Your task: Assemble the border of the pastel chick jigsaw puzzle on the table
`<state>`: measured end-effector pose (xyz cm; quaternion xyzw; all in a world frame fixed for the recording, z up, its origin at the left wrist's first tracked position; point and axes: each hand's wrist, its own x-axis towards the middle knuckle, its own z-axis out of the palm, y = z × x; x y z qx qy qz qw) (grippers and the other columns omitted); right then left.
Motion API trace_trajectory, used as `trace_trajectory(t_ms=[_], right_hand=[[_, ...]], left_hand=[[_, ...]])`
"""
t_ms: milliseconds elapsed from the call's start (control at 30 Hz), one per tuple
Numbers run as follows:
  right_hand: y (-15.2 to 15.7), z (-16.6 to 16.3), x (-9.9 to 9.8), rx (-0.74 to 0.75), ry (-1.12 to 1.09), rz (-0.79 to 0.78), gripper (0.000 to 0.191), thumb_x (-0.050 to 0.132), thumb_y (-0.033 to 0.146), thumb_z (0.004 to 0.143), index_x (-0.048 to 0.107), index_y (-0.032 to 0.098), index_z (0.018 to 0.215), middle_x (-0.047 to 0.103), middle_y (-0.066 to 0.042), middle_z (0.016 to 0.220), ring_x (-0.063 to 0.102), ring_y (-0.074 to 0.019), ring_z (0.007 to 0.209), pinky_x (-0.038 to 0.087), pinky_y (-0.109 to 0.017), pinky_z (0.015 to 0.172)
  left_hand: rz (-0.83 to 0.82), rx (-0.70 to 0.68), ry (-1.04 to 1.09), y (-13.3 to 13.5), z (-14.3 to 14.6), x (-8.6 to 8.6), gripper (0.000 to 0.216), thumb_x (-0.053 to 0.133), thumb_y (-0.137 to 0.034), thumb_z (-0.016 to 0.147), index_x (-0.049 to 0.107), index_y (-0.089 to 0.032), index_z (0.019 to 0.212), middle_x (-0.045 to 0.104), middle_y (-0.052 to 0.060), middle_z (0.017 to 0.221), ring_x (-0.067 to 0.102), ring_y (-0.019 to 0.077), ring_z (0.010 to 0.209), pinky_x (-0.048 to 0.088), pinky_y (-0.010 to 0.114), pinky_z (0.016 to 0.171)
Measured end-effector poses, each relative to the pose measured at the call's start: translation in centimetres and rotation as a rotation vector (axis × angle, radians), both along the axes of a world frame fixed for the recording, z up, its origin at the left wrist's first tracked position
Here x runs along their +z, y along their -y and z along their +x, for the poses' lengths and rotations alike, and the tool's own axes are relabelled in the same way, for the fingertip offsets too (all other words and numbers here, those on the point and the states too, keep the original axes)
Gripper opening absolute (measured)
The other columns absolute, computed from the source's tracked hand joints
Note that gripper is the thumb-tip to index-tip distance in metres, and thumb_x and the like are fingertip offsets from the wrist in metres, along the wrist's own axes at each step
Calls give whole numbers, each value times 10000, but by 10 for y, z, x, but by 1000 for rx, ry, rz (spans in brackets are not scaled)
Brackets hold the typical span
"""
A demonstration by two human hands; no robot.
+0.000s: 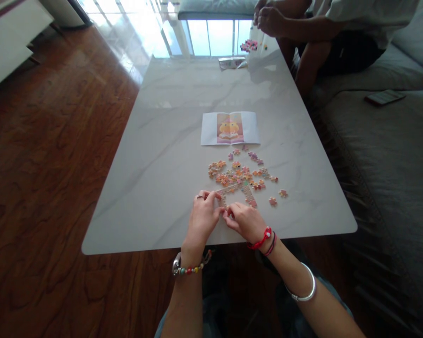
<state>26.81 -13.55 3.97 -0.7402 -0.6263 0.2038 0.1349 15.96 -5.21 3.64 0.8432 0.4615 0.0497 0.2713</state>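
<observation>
A partly joined jigsaw puzzle border (249,195) lies close to the near table edge, its far and right sides showing. My left hand (203,217) is at the border's left side, thumb and fingers closed on its edge pieces. Beside it, the fingertips of my right hand (246,220) are pinched at the near left corner, close to my left thumb. The small piece between them is mostly hidden by the fingers. Loose jigsaw pieces (229,177) in orange, yellow and pink lie just beyond the border. Two stray pieces (283,193) sit to the right.
A creased sheet with a yellow cartoon picture (230,127) lies beyond the pieces on the white marbled table (155,188). Farther off are a silvery packet (231,63) and a pink pile of pieces (248,45). Another person (303,28) sits at the far right; a phone (385,97) rests on the sofa.
</observation>
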Motion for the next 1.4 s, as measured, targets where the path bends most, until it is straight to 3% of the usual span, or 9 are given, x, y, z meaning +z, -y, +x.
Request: trace_trajectory(t_ms=[333,833,1400], right_hand=[[2,5,-5,-51,-172,44,136,486,235,767,537,164,663,587,-15,645,522,-102,596,379,-210,595],[3,3,1,-76,-92,-28,135,483,247,779,562,164,706,602,-23,664,540,-118,616,374,-221,594],[3,6,-3,-143,-194,-52,96,568,255,738,557,173,689,629,-31,710,571,-138,693,396,-234,641]], left_hand=[[-24,26,-23,0,2,0,186,594,-227,676,560,-241,859,467,31,918,459,184,896,398,324,821],[-41,37,-5,0,2,-1,185,598,-224,675,565,-243,857,461,27,916,445,174,896,386,306,818],[-34,23,-1,0,1,-1,186,592,-241,682,562,-231,866,468,31,908,450,178,887,383,311,826]])
